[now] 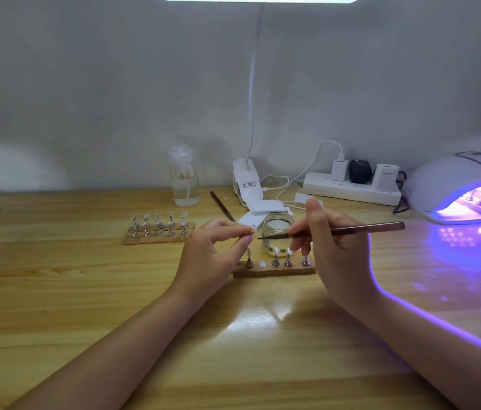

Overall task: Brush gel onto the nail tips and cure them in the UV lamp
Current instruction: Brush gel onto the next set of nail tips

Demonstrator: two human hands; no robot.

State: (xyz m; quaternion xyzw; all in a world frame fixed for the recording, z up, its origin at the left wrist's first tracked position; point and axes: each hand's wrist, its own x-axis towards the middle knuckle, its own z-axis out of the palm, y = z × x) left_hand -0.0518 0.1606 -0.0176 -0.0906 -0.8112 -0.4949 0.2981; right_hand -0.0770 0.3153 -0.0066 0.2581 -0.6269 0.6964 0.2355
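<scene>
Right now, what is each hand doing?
Left hand: pinching a nail tip on its stand.
Right hand: holding the brush.

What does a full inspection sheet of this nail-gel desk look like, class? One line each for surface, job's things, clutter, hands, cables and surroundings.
Surface: wooden table, violet glow on its right side.
Job's things: brush; open gel jar; near holder strip with one vacant spot; far holder block full of tips; UV lamp lit, holders inside.
Clutter: pump bottle; spare tool.
Hands: left hand pinches a nail tip; right hand holds the brush towards it.
Cables: white leads run to power strip.
Surroundings: clip lamp, white wall behind.
</scene>
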